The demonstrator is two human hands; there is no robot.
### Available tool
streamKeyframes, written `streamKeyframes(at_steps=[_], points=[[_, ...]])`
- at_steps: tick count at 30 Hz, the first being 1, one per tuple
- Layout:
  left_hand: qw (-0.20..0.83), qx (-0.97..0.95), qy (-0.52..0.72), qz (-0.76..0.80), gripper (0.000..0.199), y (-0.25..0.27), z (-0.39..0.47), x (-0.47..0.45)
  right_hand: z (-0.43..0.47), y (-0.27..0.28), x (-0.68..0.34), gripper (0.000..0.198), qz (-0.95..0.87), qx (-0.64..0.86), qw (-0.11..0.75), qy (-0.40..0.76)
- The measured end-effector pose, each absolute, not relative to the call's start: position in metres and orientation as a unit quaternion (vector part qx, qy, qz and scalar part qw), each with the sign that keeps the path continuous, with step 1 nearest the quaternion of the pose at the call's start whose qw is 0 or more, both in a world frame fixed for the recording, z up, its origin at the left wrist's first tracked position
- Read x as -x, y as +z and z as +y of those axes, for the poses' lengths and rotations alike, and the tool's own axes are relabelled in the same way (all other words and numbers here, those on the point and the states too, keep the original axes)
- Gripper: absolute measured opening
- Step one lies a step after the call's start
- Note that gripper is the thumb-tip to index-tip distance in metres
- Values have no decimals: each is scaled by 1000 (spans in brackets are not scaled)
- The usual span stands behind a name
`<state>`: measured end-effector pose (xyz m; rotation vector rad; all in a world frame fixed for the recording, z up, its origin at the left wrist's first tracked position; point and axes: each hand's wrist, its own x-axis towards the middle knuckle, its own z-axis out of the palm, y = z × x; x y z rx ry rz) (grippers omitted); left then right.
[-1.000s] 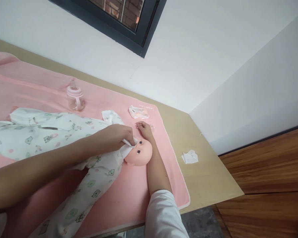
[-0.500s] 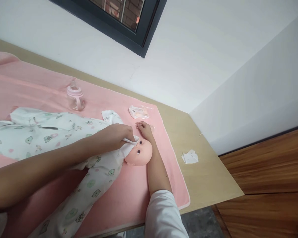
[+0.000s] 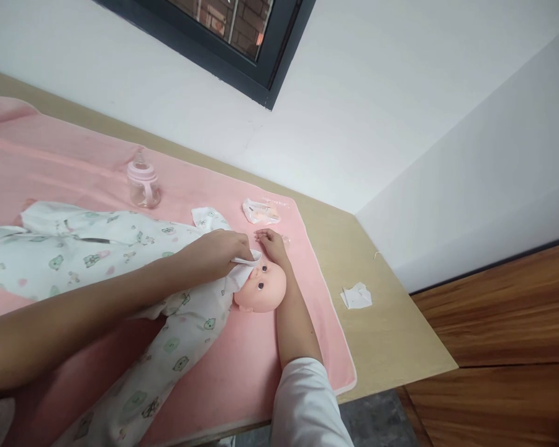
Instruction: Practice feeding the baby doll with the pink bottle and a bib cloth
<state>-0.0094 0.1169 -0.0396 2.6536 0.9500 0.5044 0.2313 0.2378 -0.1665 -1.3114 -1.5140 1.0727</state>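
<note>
A baby doll in a white printed romper lies on its back, its bald head to the right. From the left, my left hand reaches across its chest and pinches a folded white cloth against the doll's mouth and chin. The cloth hides part of the lower face; both eyes show. My right forearm lies along the top of the doll's head. Beyond the head, my right hand rests on the pink mat with loosely bent fingers, holding nothing that I can see.
A clear baby bottle with a pink collar and handle stands on the mat at the back. An opened plastic packet lies behind my right hand. On the bare wooden table is a folded white tissue. A white wall and window frame rise behind.
My left hand has drawn back a little from the doll's face with the cloth, and more of the mouth area shows. My right hand stays in place.
</note>
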Motion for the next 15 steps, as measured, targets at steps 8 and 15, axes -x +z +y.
streamKeyframes(at_steps=[8,15], points=[[157,-911,167,344,22,-38,119,10,235,-165,-232,14,-611,519,420,426],[156,-906,182,349,26,-39,122,12,236,-165,-231,15,-604,525,421,428]])
